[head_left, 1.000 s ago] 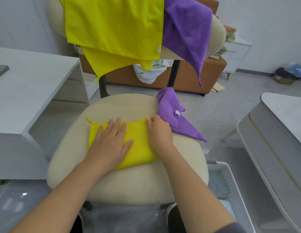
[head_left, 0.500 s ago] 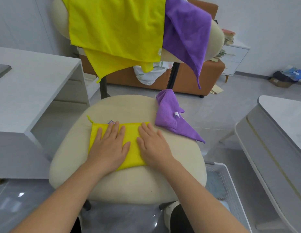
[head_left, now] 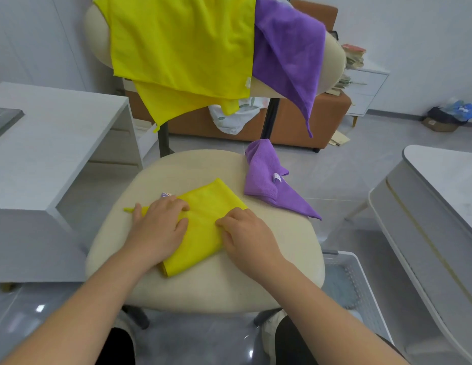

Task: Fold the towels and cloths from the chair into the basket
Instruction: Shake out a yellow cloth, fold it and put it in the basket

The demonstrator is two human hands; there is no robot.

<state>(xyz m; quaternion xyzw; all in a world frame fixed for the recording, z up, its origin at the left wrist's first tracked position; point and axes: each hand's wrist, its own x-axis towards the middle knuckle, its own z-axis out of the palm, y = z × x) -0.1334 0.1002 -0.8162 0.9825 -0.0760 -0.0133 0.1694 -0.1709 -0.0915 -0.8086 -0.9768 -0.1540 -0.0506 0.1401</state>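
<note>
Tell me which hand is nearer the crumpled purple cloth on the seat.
Right. The right hand sits at the right edge of the folded yellow cloth, just below the purple cloth; the left hand is on the yellow cloth's left side, farther off.

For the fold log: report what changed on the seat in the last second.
The folded yellow cloth turned from square-on to diagonal; the right hand slid to its right edge, the left hand stayed on it. Purple cloth and backrest cloths unchanged.
</note>
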